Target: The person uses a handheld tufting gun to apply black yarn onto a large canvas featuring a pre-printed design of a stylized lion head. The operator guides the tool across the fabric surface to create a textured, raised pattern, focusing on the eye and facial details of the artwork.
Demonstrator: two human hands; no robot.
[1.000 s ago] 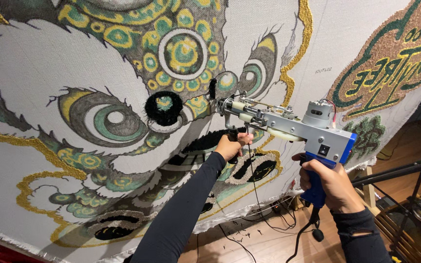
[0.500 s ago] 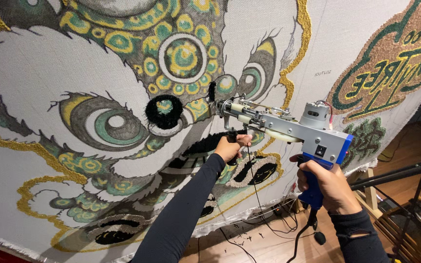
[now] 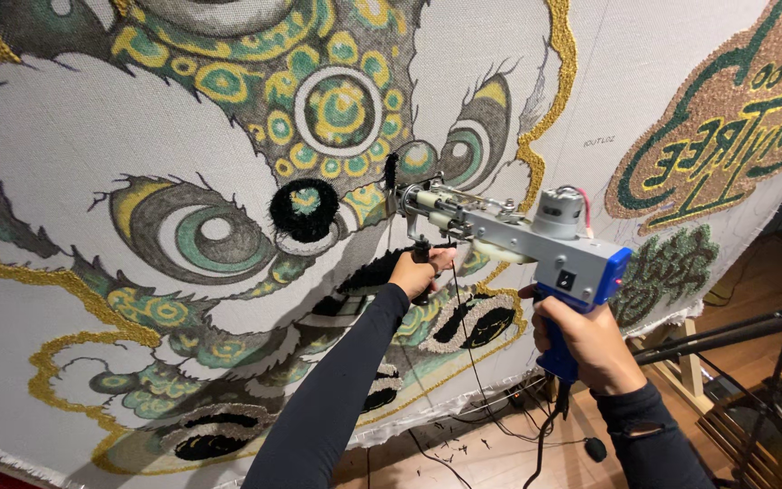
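A tufting gun (image 3: 518, 237), grey metal with a blue pistol grip and a small round motor on top, is held up against a large stretched tufting cloth (image 3: 65, 136). Its needle end presses the cloth just right of a round black tufted patch (image 3: 304, 210) with a green and yellow centre.

The right hand (image 3: 586, 342) is wrapped tightly round the blue grip at the gun's rear, fingers fully curled about it. The left hand (image 3: 416, 272) is closed on the short black front handle under the gun's nose, just below and to the right of the black patch. Both arms wear dark long sleeves.

A black yarn strand (image 3: 465, 335) hangs from the gun past the left hand, and a dark power cord (image 3: 549, 426) drops from the base of the grip.

Left of the black patch on the cloth is a big green and grey eye (image 3: 199, 237); above it, a ring of yellow and green circles (image 3: 341, 109). Far to the right of the patch is a brown tufted emblem (image 3: 735, 118) with green and yellow lettering. Below the cloth's edge lies a wooden floor (image 3: 491, 457), and a black metal stand (image 3: 735, 330) crosses at lower right.
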